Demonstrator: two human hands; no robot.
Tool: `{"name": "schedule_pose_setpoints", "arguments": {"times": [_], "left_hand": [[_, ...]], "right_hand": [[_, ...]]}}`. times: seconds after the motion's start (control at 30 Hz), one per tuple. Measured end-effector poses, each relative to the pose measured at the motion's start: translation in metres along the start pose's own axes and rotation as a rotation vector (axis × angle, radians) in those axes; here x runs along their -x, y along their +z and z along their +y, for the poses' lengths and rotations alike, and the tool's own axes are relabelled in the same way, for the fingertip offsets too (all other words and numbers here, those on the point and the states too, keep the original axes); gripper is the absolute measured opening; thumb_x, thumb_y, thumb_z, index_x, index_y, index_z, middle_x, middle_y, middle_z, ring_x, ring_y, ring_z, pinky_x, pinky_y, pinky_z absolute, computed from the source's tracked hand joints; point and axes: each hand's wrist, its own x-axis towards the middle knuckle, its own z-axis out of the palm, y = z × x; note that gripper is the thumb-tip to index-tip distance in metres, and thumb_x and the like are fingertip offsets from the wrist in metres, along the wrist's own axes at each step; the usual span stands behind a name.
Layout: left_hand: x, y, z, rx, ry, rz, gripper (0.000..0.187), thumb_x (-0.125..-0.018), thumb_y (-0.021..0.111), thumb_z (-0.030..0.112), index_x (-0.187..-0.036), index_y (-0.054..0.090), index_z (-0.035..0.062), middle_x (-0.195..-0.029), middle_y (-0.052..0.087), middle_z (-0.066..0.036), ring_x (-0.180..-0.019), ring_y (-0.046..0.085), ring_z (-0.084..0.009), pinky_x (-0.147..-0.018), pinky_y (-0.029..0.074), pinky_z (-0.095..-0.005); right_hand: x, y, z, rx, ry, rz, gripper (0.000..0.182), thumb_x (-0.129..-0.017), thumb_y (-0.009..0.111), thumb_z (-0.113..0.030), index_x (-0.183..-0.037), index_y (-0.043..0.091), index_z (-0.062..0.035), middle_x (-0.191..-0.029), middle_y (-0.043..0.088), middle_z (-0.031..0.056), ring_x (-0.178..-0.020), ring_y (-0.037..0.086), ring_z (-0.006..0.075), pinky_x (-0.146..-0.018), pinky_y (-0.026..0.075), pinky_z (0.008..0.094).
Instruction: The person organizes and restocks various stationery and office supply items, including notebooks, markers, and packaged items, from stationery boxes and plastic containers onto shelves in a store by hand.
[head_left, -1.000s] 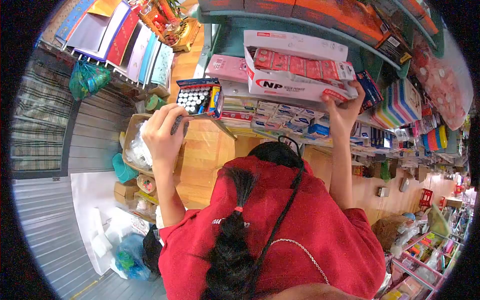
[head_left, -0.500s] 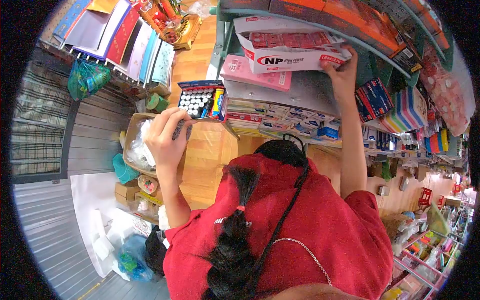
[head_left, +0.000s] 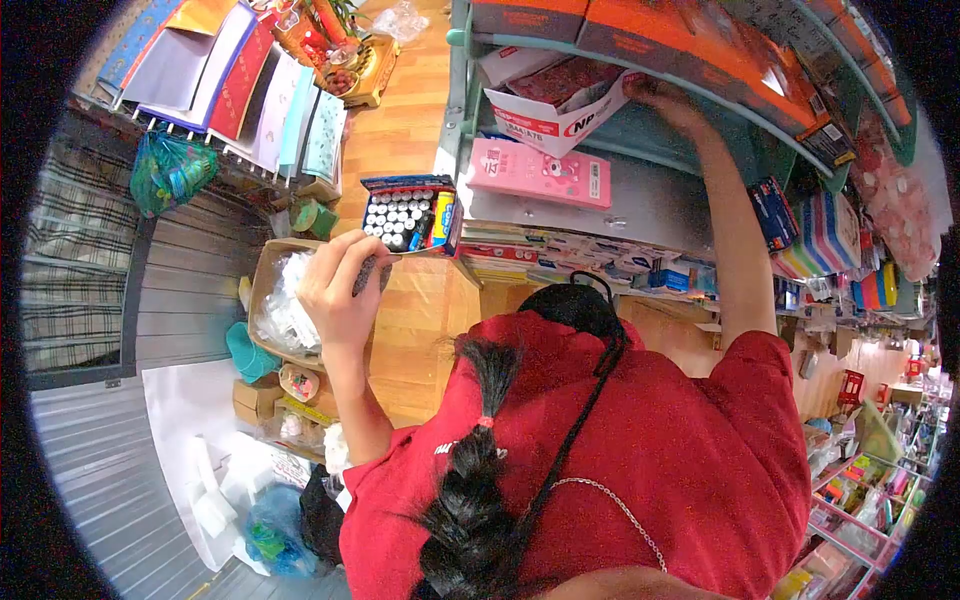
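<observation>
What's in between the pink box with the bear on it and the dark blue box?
In the head view, between the pink box and the dark blue box there's bare grey shelf, then the right forearm crossing over.

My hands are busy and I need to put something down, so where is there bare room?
The shelf looks bare between the pink box and your right arm. Wooden floor shows below the box of batteries. It's crowded above, with orange boxes, and under the shelf, with small boxes.
</observation>
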Motion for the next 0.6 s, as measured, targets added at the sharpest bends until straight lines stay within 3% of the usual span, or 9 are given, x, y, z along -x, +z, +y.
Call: {"name": "schedule_pose_setpoints", "arguments": {"times": [0.17,0.27,0.37,0.47,0.57,0.6], "left_hand": [[0.0,0.002,-0.001,0.007,-0.018,0.019,0.023,-0.06,0.072,-0.001,-0.078,0.062,0.0077,-0.081,0.062,-0.003,-0.069,0.059,-0.0215,-0.06,0.047,-0.0322],[0.001,0.003,-0.003,0.0,-0.01,0.016,0.024,-0.06,0.072,-0.002,-0.079,0.062,0.0076,-0.081,0.062,-0.003,-0.069,0.059,-0.0216,-0.06,0.047,-0.0322],[0.002,0.003,-0.003,0.02,-0.018,0.021,0.024,-0.059,0.072,-0.001,-0.08,0.062,0.0078,-0.081,0.062,-0.003,-0.069,0.059,-0.0217,-0.06,0.047,-0.0319],[0.003,0.002,-0.002,0.014,-0.012,0.022,0.025,-0.059,0.073,-0.001,-0.08,0.062,0.0082,-0.081,0.062,-0.003,-0.069,0.059,-0.0217,-0.06,0.047,-0.0318],[0.005,0.001,-0.002,0.033,-0.02,0.026,0.025,-0.059,0.073,-0.001,-0.079,0.062,0.0083,-0.081,0.063,-0.003,-0.069,0.06,-0.0217,-0.06,0.047,-0.0317],[0.005,0.001,-0.003,0.038,-0.007,0.051,0.025,-0.059,0.073,0.0,-0.079,0.062,0.0083,-0.082,0.063,-0.003,-0.069,0.06,-0.0217,-0.06,0.047,-0.0317]], "right_hand": [[0.012,-0.003,-0.032,0.13,0.009,-0.001,0.042,-0.08,0.069,-0.037,-0.106,0.061,-0.0055,-0.108,0.062,0.0083,-0.103,0.055,0.0193,-0.094,0.04,0.0329],[0.017,-0.002,-0.01,0.373,-0.069,0.15,0.047,-0.082,0.064,-0.045,-0.106,0.062,-0.0048,-0.108,0.062,0.0105,-0.102,0.056,0.0221,-0.091,0.042,0.0338],[0.038,0.009,-0.05,0.578,0.085,0.182,0.054,-0.087,0.054,-0.052,-0.116,0.057,-0.006,-0.109,0.062,0.0128,-0.094,0.059,0.0209,-0.085,0.045,0.0325],[0.046,0.018,-0.087,-0.034,0.414,-0.052,0.06,-0.09,0.045,-0.055,-0.127,0.049,-0.0074,-0.109,0.063,0.0141,-0.088,0.06,0.0179,-0.08,0.047,0.0297],[0.055,0.026,-0.083,-0.448,0.456,0.01,0.058,-0.093,0.041,-0.052,-0.133,0.041,-0.0096,-0.109,0.062,0.0156,-0.085,0.06,0.0153,-0.077,0.048,0.0271],[0.056,0.028,-0.081,-0.435,0.45,0.001,0.055,-0.094,0.041,-0.049,-0.131,0.043,-0.0078,-0.109,0.062,0.0161,-0.086,0.06,0.0167,-0.078,0.049,0.0281]]}}
